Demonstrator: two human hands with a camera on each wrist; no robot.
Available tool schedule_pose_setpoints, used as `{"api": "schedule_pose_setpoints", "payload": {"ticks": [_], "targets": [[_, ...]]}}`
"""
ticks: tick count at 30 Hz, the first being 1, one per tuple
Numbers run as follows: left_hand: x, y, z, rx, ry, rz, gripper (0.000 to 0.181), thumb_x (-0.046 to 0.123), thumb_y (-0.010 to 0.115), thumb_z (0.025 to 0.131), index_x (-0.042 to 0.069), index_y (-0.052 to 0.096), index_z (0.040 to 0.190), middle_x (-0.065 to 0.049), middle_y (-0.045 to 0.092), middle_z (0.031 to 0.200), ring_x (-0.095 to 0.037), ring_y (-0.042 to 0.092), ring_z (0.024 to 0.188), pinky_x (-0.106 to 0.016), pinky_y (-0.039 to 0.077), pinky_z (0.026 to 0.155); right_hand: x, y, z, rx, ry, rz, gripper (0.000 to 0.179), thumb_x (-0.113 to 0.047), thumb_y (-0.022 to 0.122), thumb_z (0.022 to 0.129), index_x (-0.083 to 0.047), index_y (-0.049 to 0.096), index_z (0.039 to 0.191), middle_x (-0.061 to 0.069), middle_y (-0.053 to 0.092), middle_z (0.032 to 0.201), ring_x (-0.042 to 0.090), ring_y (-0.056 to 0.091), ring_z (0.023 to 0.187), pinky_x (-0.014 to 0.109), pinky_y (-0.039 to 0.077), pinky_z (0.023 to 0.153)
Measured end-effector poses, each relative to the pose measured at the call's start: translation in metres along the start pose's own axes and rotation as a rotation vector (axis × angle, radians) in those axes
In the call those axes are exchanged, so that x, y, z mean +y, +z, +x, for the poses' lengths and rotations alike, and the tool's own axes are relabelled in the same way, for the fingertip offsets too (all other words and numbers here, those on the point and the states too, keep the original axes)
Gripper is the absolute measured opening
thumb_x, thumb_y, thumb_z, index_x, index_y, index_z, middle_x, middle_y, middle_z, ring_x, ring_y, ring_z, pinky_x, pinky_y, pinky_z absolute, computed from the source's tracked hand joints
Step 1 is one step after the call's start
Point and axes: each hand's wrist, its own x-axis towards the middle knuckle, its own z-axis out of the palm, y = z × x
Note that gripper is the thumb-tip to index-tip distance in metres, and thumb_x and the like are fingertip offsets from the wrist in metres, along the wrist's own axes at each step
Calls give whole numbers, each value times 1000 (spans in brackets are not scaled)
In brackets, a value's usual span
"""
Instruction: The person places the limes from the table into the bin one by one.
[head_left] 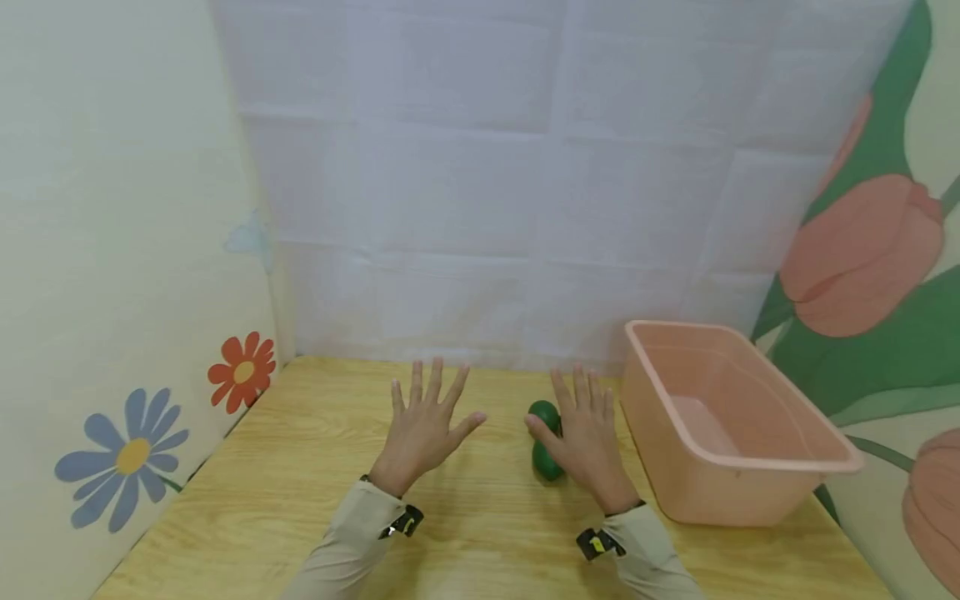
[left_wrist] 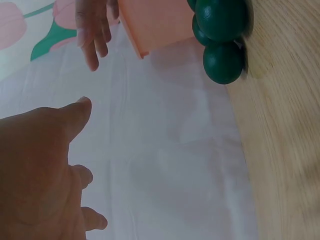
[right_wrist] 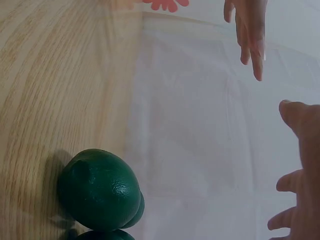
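Both hands are held above the wooden table with fingers spread and straight, backs up, holding nothing. The left hand is over the middle of the table, apart from any object. My right hand hovers over a group of round, glossy dark green fruits, possibly limes, and partly hides them in the head view. A far green fruit and a nearer green fruit show past its thumb. Several green fruits cluster together on the tabletop in the left wrist view. One large green fruit appears in the right wrist view.
A pink plastic tub stands on the table just right of the right hand, its inside bare where visible. Behind the wooden table hangs a creased white sheet. Flower-painted walls flank both sides.
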Motion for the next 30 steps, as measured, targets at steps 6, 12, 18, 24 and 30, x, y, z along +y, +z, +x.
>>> {"api": "schedule_pose_setpoints", "payload": {"ticks": [6,12,18,24,30], "targets": [[1,1,0,71,60,9,76,56,50,100,19,23,160,-27,19,161,-49,7,148,-65,14,116,-1,-2,-1,16,-5,-9,85,-59,55,96,-14,22,160,26,12,163,45,6,150,69,10,114],[3,5,2,119,104,-3,75,53,53,99,16,27,159,-29,26,158,-51,18,146,-64,22,114,0,-7,0,18,10,-3,86,-61,54,96,-16,20,161,25,12,163,45,7,150,69,14,114],[7,10,3,119,139,-9,76,53,53,99,13,28,159,-30,31,155,-52,28,141,-64,32,109,2,-16,1,96,-20,-14,82,-53,61,95,-8,32,156,29,25,158,49,22,145,70,27,108],[13,15,3,78,134,-65,76,54,50,100,14,25,160,-29,29,156,-50,31,141,-65,42,99,5,-22,-1,157,-43,-26,78,-50,64,94,-5,37,153,30,34,153,48,34,139,69,35,103],[20,21,3,69,163,-95,76,53,52,100,11,28,159,-30,32,154,-50,38,137,-63,49,90,11,-28,-3,239,-78,-55,74,-41,69,93,-1,42,148,30,44,145,48,46,130,65,42,99]]}}
